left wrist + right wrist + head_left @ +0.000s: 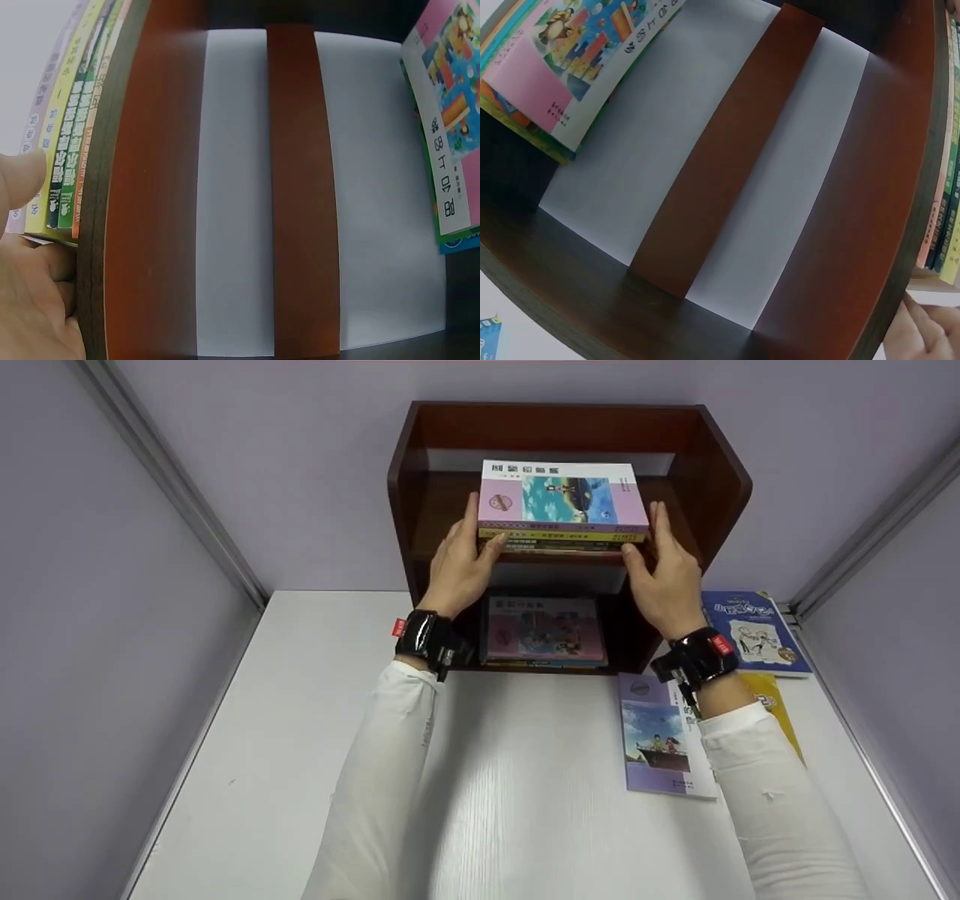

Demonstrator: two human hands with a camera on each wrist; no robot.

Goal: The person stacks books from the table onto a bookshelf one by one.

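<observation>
Hands, left [459, 562] and right [664, 574], clasping the ends of a book stack [562, 506] resting on the upper shelf [442, 521]; placement step, seemingly calling next for squaring and release.

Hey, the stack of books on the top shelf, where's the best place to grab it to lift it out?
Judging by its pose, grip the stack of books at its two short ends, coming from the open front, as the left hand and right hand do. It lies flat, and the shelf unit walls leave side gaps.
</observation>
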